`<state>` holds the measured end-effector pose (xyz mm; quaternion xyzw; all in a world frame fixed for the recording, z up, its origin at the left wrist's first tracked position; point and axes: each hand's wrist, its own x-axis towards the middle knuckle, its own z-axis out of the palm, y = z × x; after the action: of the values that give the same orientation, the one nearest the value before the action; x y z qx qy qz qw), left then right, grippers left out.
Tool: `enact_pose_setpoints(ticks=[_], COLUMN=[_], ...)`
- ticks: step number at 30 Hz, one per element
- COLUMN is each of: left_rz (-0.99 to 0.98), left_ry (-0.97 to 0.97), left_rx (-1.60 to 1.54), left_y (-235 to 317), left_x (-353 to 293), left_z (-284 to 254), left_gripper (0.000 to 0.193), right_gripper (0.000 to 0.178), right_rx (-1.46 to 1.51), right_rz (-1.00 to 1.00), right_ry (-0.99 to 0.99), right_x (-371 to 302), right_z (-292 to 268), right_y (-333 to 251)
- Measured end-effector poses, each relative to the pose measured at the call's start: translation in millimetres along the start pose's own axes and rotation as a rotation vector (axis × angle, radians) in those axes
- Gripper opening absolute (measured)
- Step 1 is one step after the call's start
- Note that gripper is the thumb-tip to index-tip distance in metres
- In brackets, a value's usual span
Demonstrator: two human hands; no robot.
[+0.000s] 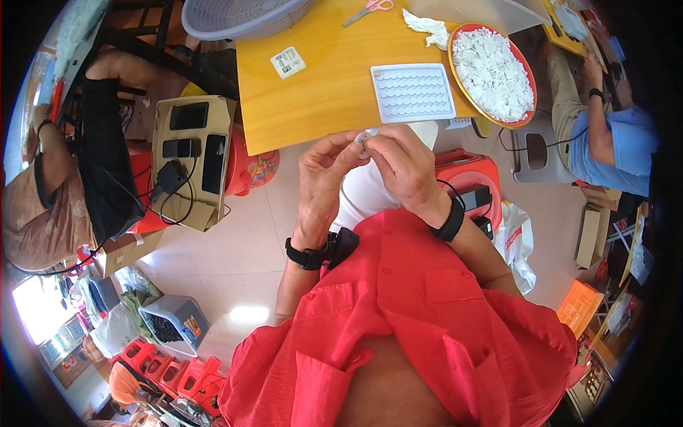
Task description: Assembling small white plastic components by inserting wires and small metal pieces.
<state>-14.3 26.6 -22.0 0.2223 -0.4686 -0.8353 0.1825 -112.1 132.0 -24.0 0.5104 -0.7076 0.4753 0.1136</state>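
My left hand (pixel 326 171) and my right hand (pixel 405 169) meet just off the front edge of the yellow table (pixel 320 99). Between their fingertips is a small round whitish piece (pixel 363 144), pinched from both sides. Fingers cover part of it, so its exact kind does not show. Just beyond my right hand, a white tray (pixel 416 119) with rows of pale round pieces lies on the table. Right of that tray sits a red round plate (pixel 526 64) heaped with small white pieces (pixel 492 75).
At the table's far side are a grey plastic basket (pixel 245 27), pink-handled scissors (pixel 379 5), a crumpled white cloth (pixel 425 27) and a square label card (pixel 288 62). A cardboard box (pixel 163 121) with phones stands left. Other people sit at both sides.
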Motion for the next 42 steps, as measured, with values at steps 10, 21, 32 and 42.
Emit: enact_pose_setpoints(ticks=[10,21,32,42], left_rz=[-0.077,-0.128,-0.080,-0.079], left_ry=[0.001,-0.073,-0.004,0.025], left_rx=[-0.212,-0.345,-0.185,-0.275], left_y=[-2.5,-5.3,-3.7,-2.0], left_x=[3.2,1.2,0.7,3.5], left_z=[-8.0,-11.8,-9.9,-17.4], left_gripper=[0.018,0.019,0.018,0.018], right_gripper=[0.032,0.027,0.031,0.015], right_rx=[0.065,0.133,0.032,0.034], right_rz=[0.046,0.137,0.116,0.413], right_ry=[-0.109,-0.026,-0.228,-0.029], right_x=[-4.6,-3.7,-0.3,33.0], right_z=[-7.6,-15.5,-14.8,-7.8], right_y=[-8.0,-8.6,-14.0,41.4])
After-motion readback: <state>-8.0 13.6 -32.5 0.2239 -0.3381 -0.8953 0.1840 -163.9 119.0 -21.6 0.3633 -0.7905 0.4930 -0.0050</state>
